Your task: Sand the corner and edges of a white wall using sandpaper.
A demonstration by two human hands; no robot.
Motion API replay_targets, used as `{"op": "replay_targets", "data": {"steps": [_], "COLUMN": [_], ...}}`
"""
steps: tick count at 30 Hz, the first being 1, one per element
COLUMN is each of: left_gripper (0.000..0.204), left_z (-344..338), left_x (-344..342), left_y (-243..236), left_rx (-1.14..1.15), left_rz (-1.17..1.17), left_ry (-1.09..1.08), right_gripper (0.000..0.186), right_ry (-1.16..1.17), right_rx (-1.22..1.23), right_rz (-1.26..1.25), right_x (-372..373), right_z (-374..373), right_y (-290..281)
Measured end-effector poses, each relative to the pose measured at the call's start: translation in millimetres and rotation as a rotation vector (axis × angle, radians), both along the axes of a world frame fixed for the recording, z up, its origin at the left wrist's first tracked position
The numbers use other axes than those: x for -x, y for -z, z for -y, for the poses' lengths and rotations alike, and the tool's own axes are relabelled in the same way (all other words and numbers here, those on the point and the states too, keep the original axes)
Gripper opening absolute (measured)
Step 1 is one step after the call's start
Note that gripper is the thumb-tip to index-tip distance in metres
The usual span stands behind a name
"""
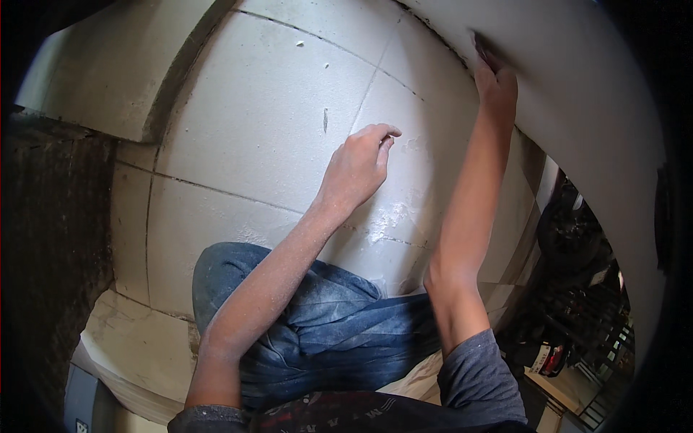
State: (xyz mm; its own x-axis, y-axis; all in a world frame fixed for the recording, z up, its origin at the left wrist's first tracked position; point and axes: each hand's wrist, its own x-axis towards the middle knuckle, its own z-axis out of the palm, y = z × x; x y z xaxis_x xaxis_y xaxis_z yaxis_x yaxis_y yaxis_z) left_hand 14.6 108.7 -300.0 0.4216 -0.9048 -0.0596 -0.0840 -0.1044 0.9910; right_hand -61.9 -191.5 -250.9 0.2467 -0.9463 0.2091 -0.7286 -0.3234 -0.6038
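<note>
My left hand (364, 151), dusted with white powder, hovers over pale floor tiles (267, 86) in the middle, its fingers loosely bent and apart, with nothing visible in it. Up at the right, my right hand (495, 85) grips a thin dark tool (484, 50), whose pale edge is against the white wall surface (577, 94). The tool's exact kind is hard to make out, and my fingertips are partly hidden.
A raised tiled step (105, 72) and a dark recess (58, 231) lie on the left. My jean-clad legs (339, 317) are folded below. Beyond the wall at lower right are dark vehicle parts (556, 238) and metal railings.
</note>
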Motion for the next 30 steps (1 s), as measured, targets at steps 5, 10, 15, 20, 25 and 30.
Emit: {"op": "replay_targets", "data": {"steps": [5, 10, 15, 20, 25, 30], "left_gripper": [0.023, 0.023, 0.023, 0.023, 0.023, 0.023], "left_z": [1, 3, 2, 1, 3, 3], "left_x": [-1, -3, -3, -1, -2, -3], "left_y": [1, 3, 3, 3, 4, 5], "left_rx": [-0.021, -0.031, -0.002, -0.024, -0.020, 0.015], "left_rz": [0.010, -0.019, 0.015, -0.013, -0.028, -0.039], "left_ry": [0.011, 0.016, -0.005, 0.010, 0.055, 0.019], "right_gripper": [0.037, 0.034, 0.035, 0.043, 0.040, 0.041], "right_ry": [-0.095, -0.237, 0.090, -0.014, -0.298, -0.101], "right_rx": [-0.366, -0.154, -0.207, -0.332, -0.940, -0.401], "right_rz": [1.040, 0.320, 0.231, 0.328, 1.479, 0.842], "right_x": [-1, -18, -29, -13, -28, -39], "right_z": [15, -23, -69, -53, -17, -45], "right_y": [0, -17, -40, -32, -16, -27]}}
